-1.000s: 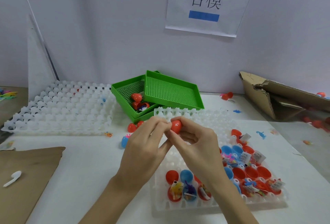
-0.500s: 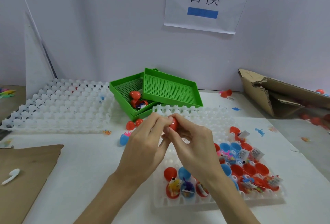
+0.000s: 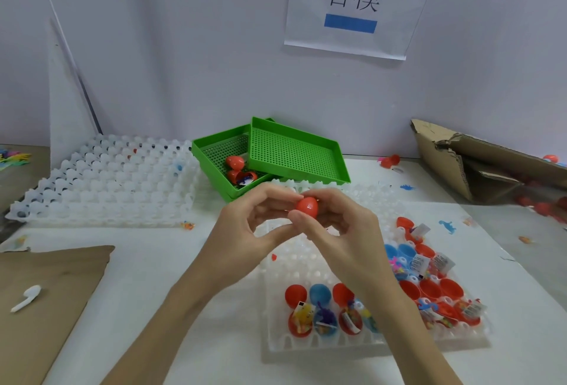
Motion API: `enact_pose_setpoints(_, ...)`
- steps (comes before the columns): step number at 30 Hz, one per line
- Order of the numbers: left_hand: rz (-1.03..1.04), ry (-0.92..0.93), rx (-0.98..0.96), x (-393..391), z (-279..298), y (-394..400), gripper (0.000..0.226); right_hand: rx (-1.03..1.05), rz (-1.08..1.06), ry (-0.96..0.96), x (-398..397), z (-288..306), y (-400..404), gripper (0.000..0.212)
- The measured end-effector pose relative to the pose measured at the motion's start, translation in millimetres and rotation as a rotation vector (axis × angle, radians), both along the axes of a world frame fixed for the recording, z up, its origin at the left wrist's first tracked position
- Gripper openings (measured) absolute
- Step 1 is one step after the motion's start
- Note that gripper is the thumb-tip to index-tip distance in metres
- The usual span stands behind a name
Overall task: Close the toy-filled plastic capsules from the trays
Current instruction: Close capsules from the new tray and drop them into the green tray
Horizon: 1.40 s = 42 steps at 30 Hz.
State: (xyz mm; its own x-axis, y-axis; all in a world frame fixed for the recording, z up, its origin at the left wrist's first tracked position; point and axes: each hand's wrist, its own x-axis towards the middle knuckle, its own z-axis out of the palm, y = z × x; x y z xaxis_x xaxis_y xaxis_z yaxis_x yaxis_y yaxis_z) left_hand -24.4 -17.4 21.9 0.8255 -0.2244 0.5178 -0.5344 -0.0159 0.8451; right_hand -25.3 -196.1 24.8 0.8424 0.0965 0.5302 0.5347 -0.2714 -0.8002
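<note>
A red capsule (image 3: 306,206) is held above the table between both hands. My left hand (image 3: 245,237) pinches it from the left with fingertips, and my right hand (image 3: 343,231) grips it from the right and below. Beneath them lies a white dimpled tray (image 3: 306,265) with several open red and blue capsule halves, some holding small toys and paper slips, such as a red half with a yellow toy (image 3: 300,321). A green mesh tray (image 3: 224,151) behind holds closed red capsules (image 3: 234,162).
A second green tray (image 3: 294,154) leans on the first. A stack of white dimpled trays (image 3: 104,179) sits at the left. A torn cardboard box (image 3: 478,163) is at the right, brown cardboard (image 3: 46,292) with a white earbud (image 3: 26,297) at the left.
The hands with the red capsule stayed near the same spot above the tray. The fingers shifted around the capsule, which now shows more of its rounded end.
</note>
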Motion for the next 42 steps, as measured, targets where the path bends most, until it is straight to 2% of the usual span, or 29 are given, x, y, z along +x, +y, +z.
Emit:
enact_pose_setpoints(6, 0.174, -0.170, 0.071, 4.9, -4.1, -0.3, 0.027, 0.052, 0.113, 0.010, -3.4, -1.0, 5.9, 0.033)
enact_pose_setpoints(8, 0.138, -0.133, 0.092, 5.9, -4.6, -0.1, 0.029, 0.115, 0.174, 0.074, -2.4, 0.1, 3.4, 0.029)
enact_pose_setpoints(12, -0.098, 0.003, 0.049, 5.4, -7.5, -1.3, 0.043, 0.171, 0.188, 0.105, -1.4, 4.4, 0.5, 0.028)
enact_pose_setpoints(16, -0.276, 0.308, -0.237, 0.6, -5.8, -5.2, 0.045, -0.042, -0.020, -0.097, -1.9, -0.9, 3.3, 0.031)
enact_pose_setpoints(18, -0.262, 0.392, -0.351, 1.6, -6.1, -9.4, 0.045, -0.160, -0.120, -0.177, -0.1, -5.4, 3.9, 0.035)
enact_pose_setpoints(21, -0.151, 0.448, -0.439, 6.0, -5.3, -10.8, 0.034, -0.242, -0.183, -0.257, 1.0, -6.0, 3.1, 0.037)
enact_pose_setpoints(28, -0.020, 0.446, -0.280, 4.4, -8.5, -12.0, 0.040, -0.304, -0.128, -0.256, -1.6, -10.2, 8.1, 0.036)
enact_pose_setpoints(33, 0.048, 0.461, -0.251, 4.3, -8.1, -10.7, 0.040, -0.375, -0.174, -0.288, 1.4, -13.5, 7.4, 0.038)
enact_pose_setpoints(38, -0.040, 0.536, -0.357, 4.0, -3.7, -9.7, 0.036, -0.306, -0.136, -0.235, 2.4, -13.4, 8.0, 0.060)
enact_pose_setpoints(42, -0.049, 0.544, -0.374, 4.7, -4.8, -8.6, 0.037, -0.221, -0.115, -0.140, 0.5, -9.1, 8.0, 0.045)
